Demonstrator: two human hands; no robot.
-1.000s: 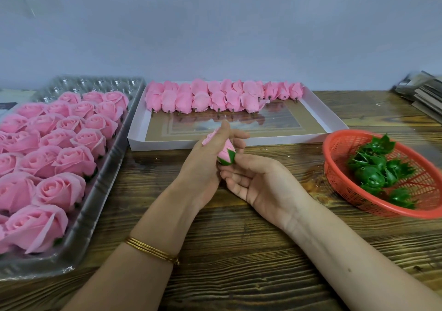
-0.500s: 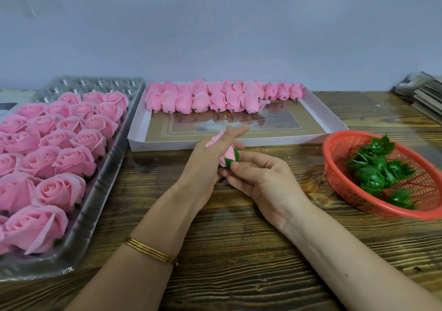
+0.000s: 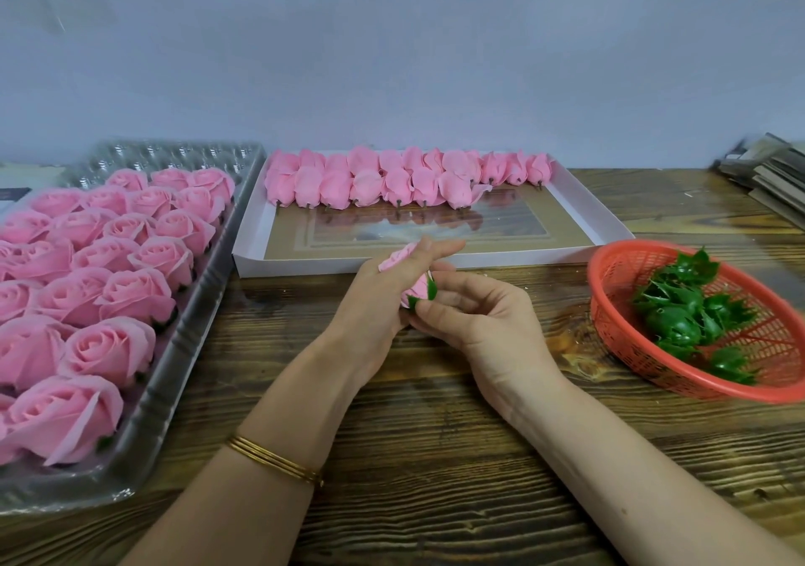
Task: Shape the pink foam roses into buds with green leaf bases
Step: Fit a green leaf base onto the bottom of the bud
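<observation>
The left hand (image 3: 374,304) curls its fingers round a pink bud (image 3: 416,289) just in front of the white tray (image 3: 305,266), near its front rim, while the right hand (image 3: 483,321) pinches the green leaf base (image 3: 431,291) at the bud's lower end with its fingertips. Inside the white tray, along its far wall, finished buds (image 3: 392,182) lie in 2 overlapping rows; left of the white tray a clear plastic tray (image 3: 146,430) holds full-blown pink roses (image 3: 109,282), and right of it a red basket (image 3: 614,304) holds loose green leaf bases (image 3: 679,321), all on the wooden table (image 3: 435,456)
</observation>
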